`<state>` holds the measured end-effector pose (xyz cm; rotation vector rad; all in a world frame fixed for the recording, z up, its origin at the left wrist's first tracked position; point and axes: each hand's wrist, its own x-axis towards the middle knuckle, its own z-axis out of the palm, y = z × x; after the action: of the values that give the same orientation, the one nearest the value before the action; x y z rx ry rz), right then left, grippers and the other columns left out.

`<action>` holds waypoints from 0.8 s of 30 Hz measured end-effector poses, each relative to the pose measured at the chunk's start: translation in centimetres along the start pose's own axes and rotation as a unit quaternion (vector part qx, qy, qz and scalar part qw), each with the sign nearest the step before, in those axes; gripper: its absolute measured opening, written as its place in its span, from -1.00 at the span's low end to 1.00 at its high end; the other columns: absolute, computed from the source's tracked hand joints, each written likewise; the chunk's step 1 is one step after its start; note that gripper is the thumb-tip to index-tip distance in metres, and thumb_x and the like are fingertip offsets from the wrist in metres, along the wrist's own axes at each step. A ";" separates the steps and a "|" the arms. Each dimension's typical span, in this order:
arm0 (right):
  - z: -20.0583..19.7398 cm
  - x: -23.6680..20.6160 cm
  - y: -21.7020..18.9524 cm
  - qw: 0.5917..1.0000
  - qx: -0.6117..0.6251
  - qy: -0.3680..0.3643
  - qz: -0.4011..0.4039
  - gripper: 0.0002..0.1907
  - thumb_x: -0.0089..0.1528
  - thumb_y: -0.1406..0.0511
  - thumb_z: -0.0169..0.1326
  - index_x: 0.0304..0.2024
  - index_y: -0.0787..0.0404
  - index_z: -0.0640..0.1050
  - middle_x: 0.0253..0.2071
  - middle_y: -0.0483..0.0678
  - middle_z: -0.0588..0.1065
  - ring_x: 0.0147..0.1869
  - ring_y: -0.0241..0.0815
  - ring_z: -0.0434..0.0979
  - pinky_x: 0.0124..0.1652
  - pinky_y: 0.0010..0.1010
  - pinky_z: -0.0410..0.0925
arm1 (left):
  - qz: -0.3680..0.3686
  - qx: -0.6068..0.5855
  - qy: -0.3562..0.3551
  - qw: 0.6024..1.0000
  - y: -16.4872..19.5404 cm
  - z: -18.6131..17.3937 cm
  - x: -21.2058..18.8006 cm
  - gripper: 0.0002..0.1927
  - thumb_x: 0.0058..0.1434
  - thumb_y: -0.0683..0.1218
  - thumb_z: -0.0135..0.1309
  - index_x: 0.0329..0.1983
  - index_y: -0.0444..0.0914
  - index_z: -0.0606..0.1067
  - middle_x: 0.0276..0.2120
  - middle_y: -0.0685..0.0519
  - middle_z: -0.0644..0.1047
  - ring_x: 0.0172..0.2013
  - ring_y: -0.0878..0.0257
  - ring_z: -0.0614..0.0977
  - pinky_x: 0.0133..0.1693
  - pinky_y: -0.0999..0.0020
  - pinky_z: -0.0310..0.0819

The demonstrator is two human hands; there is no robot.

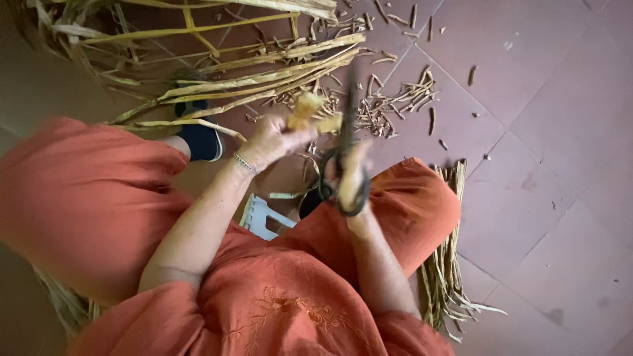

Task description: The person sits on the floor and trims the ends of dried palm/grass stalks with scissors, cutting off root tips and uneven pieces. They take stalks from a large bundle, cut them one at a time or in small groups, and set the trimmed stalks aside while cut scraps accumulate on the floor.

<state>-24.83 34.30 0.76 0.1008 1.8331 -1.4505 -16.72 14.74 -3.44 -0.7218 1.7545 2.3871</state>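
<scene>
My left hand (273,138), with a thin bracelet at the wrist, is closed around a short piece of dry yellowish stalk (306,109) held up in front of me. My right hand (353,181) grips black scissors (346,142) by their loop handles. The blades point away from me, right beside the stalk piece. Motion blur hides whether the blades touch the stalk. Both hands hover between my knees, which are covered by orange cloth.
Long dried stalks (264,72) lie across the reddish tiled floor ahead. Several short cut pieces (399,99) are scattered beyond my hands. A bundle of dry strips (448,264) lies by my right knee. A white stool (260,214) is under me, and a dark shoe (201,140) shows at the left.
</scene>
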 end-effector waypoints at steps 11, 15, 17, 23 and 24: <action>-3.9 0.7 -4.2 0.947 0.320 0.004 -0.033 -0.34 0.36 -0.21 -0.22 -0.02 0.20 0.50 -0.55 -0.13 0.33 -0.54 -0.24 0.24 -0.48 -0.40 0.14 | -0.102 0.304 0.279 0.905 -6.8 -8.3 6.2 -0.76 0.07 -0.03 0.30 -0.20 -0.16 0.66 -0.31 0.00 0.68 -0.30 0.18 0.71 -0.26 0.32 0.61; -2.7 0.6 -3.4 0.957 0.286 -0.027 -0.028 -0.45 0.47 -0.10 -0.11 0.07 0.22 0.51 -0.56 -0.19 0.30 -0.58 -0.34 0.13 -0.53 -0.44 0.05 | -0.099 0.421 0.253 0.865 -6.7 -9.0 10.2 -0.71 0.28 0.10 0.24 -0.19 -0.22 0.64 -0.31 -0.12 0.64 -0.29 0.04 0.68 -0.20 0.15 0.57; -2.6 1.1 -3.2 0.950 0.307 -0.050 -0.019 -0.47 0.46 -0.08 -0.12 0.09 0.22 0.49 -0.53 -0.16 0.35 -0.56 -0.34 0.16 -0.50 -0.45 0.08 | -0.091 0.487 0.223 0.839 -6.7 -8.3 11.8 -0.71 0.33 0.05 0.19 -0.12 -0.27 0.62 -0.20 -0.15 0.63 -0.17 -0.01 0.66 -0.08 0.11 0.57; -1.7 1.5 -2.8 0.944 0.324 -0.036 0.057 -0.47 0.38 -0.08 -0.14 0.07 0.19 0.46 -0.50 -0.09 0.42 -0.51 -0.26 0.27 -0.51 -0.40 0.14 | -0.081 0.634 0.164 0.752 -7.3 -7.1 14.9 -0.64 0.15 -0.13 0.17 0.04 -0.20 0.59 0.19 -0.02 0.47 0.23 -0.04 0.33 0.25 -0.19 0.13; -1.6 1.5 -2.8 0.938 0.336 -0.053 0.070 -0.47 0.39 -0.08 -0.13 0.08 0.19 0.46 -0.48 -0.10 0.42 -0.50 -0.26 0.28 -0.51 -0.39 0.15 | -0.100 0.633 0.159 0.751 -7.4 -7.1 15.3 -0.68 0.16 -0.12 0.16 0.00 -0.19 0.60 0.19 -0.02 0.47 0.23 -0.03 0.35 0.25 -0.17 0.14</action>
<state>-28.07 34.12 2.15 0.4704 1.1492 -1.8774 -25.45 7.63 -17.96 -0.9381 2.5845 0.5152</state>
